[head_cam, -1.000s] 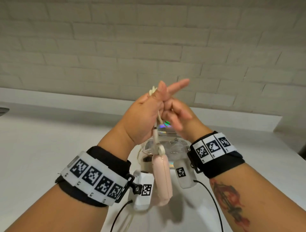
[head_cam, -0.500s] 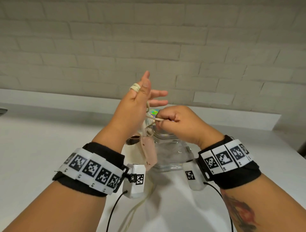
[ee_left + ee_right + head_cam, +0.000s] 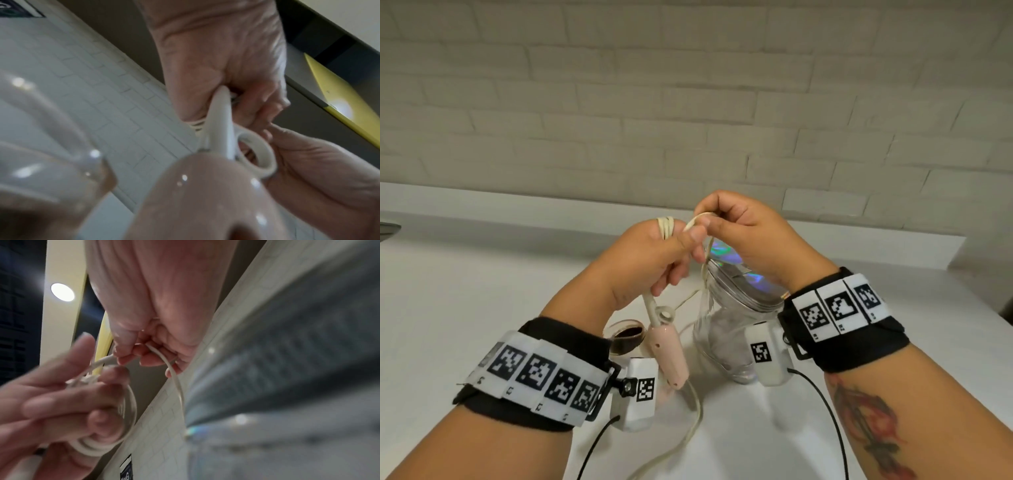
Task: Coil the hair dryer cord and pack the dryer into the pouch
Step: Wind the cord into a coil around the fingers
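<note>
The cream cord [image 3: 666, 226] is looped round the fingers of my left hand [image 3: 654, 260], which grips the loops above the counter. The pink hair dryer [image 3: 666, 353] hangs from the cord under that hand, its white hanging ring [image 3: 255, 154] just below the palm. My right hand [image 3: 739, 233] pinches a stretch of cord [image 3: 176, 382] right beside the left fingertips. The coil [image 3: 127, 410] sits round the left fingers. The clear pouch [image 3: 726, 318] with an iridescent rim stands behind the hands. Slack cord [image 3: 688, 431] trails down onto the counter.
The white counter [image 3: 482, 291] runs to a pale brick wall [image 3: 688, 102] behind. The pouch stands directly under my right wrist. A dark object edge [image 3: 388, 229] shows at the far left.
My right hand has risen from below the left palm to beside the left fingertips, bringing the cord up with it. The left fingers have curled down over the loops.
</note>
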`<control>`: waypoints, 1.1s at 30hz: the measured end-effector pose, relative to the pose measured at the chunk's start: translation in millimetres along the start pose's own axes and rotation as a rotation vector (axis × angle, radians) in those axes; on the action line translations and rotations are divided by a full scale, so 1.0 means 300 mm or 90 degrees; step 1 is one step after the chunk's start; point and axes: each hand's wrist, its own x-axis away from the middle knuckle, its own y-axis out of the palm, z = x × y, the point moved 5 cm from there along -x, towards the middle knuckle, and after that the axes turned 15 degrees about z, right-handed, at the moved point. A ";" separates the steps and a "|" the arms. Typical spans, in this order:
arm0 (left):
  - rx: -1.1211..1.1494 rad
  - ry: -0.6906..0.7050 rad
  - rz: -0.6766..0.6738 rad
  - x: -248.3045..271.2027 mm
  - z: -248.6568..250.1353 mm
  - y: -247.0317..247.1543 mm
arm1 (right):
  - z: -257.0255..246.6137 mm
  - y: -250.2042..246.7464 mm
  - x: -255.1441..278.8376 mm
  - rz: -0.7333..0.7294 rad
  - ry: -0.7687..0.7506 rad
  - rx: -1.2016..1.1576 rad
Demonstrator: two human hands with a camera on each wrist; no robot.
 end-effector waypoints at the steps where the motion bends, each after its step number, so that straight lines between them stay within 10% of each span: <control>1: 0.025 -0.007 -0.039 0.003 -0.003 0.008 | 0.005 0.010 -0.003 0.008 0.008 -0.021; 9: 0.353 0.001 -0.099 0.013 0.019 0.033 | 0.063 0.095 0.020 -0.001 0.123 -0.152; 14: 0.486 0.031 -0.060 -0.032 0.060 0.059 | 0.094 0.095 0.009 0.017 0.079 0.129; 20: 0.378 0.114 0.116 -0.096 0.085 -0.021 | 0.111 0.132 0.025 -0.124 -0.028 0.304; 27: 0.078 0.066 0.139 -0.074 0.002 -0.047 | 0.099 0.041 0.038 -0.032 0.140 -0.200; 33: -0.002 0.022 0.147 -0.046 -0.035 -0.031 | -0.013 0.030 0.034 -0.108 0.102 -0.227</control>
